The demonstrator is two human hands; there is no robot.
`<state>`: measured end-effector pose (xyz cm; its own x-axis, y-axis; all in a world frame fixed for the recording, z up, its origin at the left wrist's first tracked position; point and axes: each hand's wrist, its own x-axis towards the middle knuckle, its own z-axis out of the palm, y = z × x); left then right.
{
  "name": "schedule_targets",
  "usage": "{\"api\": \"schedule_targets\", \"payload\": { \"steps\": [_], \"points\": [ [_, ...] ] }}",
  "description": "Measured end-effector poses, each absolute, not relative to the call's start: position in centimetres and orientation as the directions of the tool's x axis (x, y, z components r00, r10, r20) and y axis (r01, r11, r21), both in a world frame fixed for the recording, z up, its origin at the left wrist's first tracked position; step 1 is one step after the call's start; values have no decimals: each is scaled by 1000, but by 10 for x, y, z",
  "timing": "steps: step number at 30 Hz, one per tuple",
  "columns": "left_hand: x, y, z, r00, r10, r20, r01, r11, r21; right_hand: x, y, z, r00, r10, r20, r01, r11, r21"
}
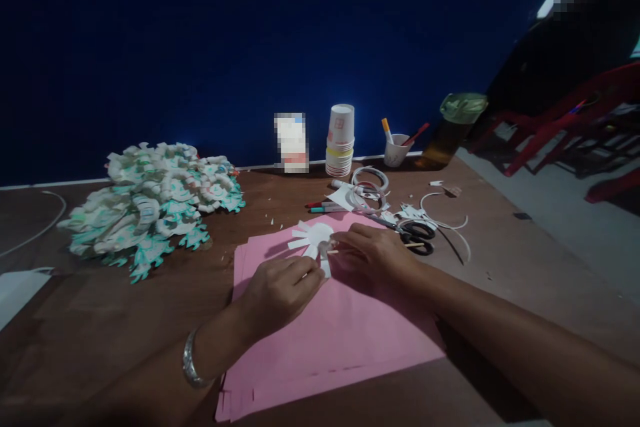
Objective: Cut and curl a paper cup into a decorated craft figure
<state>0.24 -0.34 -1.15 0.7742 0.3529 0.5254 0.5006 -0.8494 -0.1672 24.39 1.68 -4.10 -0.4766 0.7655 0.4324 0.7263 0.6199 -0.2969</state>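
A white paper cup [320,235], its wall cut into strips that fan outward like petals, is over a stack of pink paper [345,340]. My left hand [283,290] is closed, its thumb and fingers pinching the lower strips of the cup. Curled at the cup's right side is my right hand [375,250], its fingertips touching the cup. A thin pale stick [415,245] shows on both sides of the right hand and appears to be held in it. The right fingertips are partly hidden.
A pile of cut, green-edged paper pieces [160,203] lies left. Black scissors [419,233], markers [325,207], white rings [370,180] and scraps lie beyond the pink paper. Stacked cups [341,140], a pen cup [397,150] and a jar [457,123] stand near the blue wall.
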Motion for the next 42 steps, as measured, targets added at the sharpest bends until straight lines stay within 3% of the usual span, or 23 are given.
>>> {"api": "schedule_targets", "payload": {
  "steps": [4,10,15,21,30,42],
  "points": [
    [4,1,-15,786,352,508,507,-838,-204,244,10,-33,-494,767,410,682,634,-364],
    [6,2,-19,758,425,495,567,-804,-178,238,2,-36,-601,708,372,649,703,-291],
    [7,0,-18,769,480,421,582,-799,-151,232,-3,-34,-593,708,384,632,704,-324],
    [9,1,-20,634,675,376,690,-714,118,228,-7,-35,-582,678,449,605,730,-318],
    [12,4,-19,544,797,265,632,-596,496,224,-4,-36,-622,613,488,588,777,-226],
    [16,2,-7,497,860,116,683,-469,560,229,1,-36,-678,559,477,554,815,-168]
  ]
}}
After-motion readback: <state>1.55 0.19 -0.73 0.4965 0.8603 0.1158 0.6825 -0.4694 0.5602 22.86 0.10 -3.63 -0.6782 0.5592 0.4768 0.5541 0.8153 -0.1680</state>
